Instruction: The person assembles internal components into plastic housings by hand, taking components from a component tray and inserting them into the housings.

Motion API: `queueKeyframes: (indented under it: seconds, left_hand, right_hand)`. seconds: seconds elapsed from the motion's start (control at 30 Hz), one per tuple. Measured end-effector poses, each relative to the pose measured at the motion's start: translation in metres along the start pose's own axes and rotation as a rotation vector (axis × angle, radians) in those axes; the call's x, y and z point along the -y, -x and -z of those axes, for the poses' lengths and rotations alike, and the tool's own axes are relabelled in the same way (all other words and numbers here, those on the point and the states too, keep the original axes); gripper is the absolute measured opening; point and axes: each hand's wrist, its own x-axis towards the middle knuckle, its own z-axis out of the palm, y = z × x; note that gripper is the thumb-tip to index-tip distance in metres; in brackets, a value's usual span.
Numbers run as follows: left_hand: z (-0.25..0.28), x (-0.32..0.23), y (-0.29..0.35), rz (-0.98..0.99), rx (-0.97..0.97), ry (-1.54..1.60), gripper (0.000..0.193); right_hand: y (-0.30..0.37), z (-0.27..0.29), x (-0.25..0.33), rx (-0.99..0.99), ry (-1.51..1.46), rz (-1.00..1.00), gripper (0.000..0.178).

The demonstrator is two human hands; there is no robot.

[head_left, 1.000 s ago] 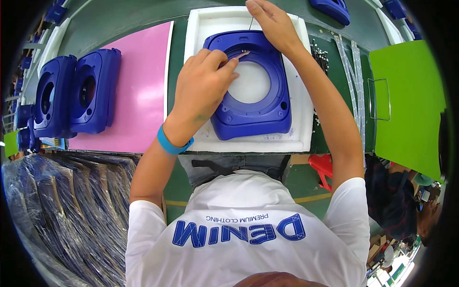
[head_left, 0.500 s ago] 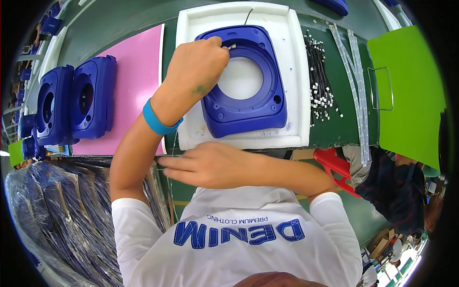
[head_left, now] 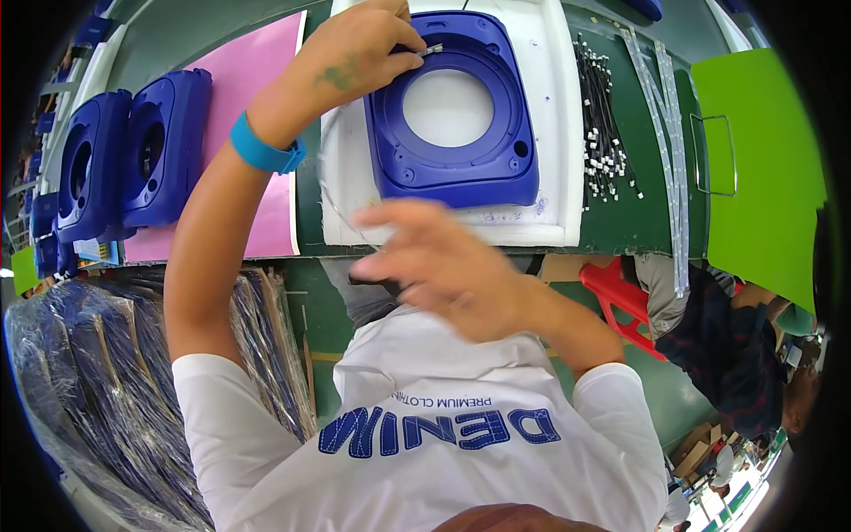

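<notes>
A blue plastic housing [head_left: 523,177] with a large round opening lies in a white foam tray [head_left: 567,191]. My left hand [head_left: 377,49] is at the housing's upper left, with fingers pinched beside a small pale connector [head_left: 432,50] inside the rim. From under that hand a thin pale strip [head_left: 324,168] loops down over the tray's left edge. It seems to belong to the connector, though the hand covers the join. Near the tray's front edge, my right hand [head_left: 452,270] is smeared by motion. Its fingers look spread, close to the strip's lower end, and I see no grip on it.
Two more blue housings [head_left: 160,151] stand on a pink board [head_left: 253,97] at left. Right of the tray lie black cables with white plugs [head_left: 607,133], light strips [head_left: 671,177] and a green panel [head_left: 762,168]. Plastic-wrapped goods [head_left: 133,355] sit lower left; a red stool [head_left: 616,306] lower right.
My right hand has lifted from lying flat and turned, its fingers spreading toward the tray. The left hand stays at the housing's upper rim. The bench scene has shifted upward in the picture.
</notes>
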Motion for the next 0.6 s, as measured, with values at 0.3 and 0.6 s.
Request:
queueKeyframes:
  seconds: [0.3,0.6]
  left_hand:
    - [-0.038,-0.009,-0.001,-0.257,-0.372,-0.335,0.011]
    - [-0.044,-0.014,0.002,-0.089,-0.366,-0.150,0.011]
  right_hand:
    - [0.025,0.097,0.002,-0.747,-0.340,-0.209,0.037]
    - [0.003,0.119,-0.010,-0.753,-0.291,-0.255,0.044]
